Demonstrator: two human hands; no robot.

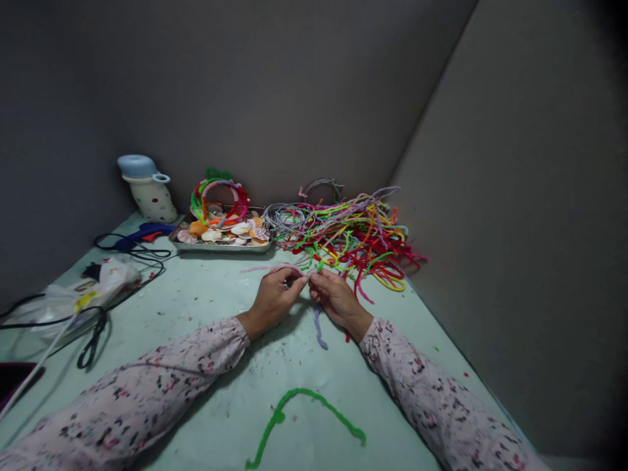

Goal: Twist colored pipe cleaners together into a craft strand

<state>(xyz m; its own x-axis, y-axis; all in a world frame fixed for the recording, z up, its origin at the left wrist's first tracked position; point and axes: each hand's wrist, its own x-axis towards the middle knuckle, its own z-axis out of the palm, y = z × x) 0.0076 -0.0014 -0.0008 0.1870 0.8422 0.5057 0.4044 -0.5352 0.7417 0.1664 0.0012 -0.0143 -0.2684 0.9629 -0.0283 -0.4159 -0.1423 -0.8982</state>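
Observation:
Over the middle of the table, my left hand (276, 297) pinches a pale pink pipe cleaner (258, 268), whose free end sticks out to the left. My right hand (338, 297) is closed at the same strand, its fingertips almost meeting those of the left. Bits of green pipe cleaner show just above the right fingertips; whether they belong to the held piece I cannot tell. A lilac pipe cleaner (320, 330) hangs or lies below the right hand. Closer to me, a bent green pipe cleaner (307, 391) rests on the table.
A tangled heap of colourful pipe cleaners (363, 229) lies at the back right, beside coiled grey wire (287, 219). A metal tray (220, 248) holds shells and wrapped rings (199, 196). Leftward are a bottle (152, 196), a blue tool (142, 235), black cables (101, 327) and a plastic bag (115, 278).

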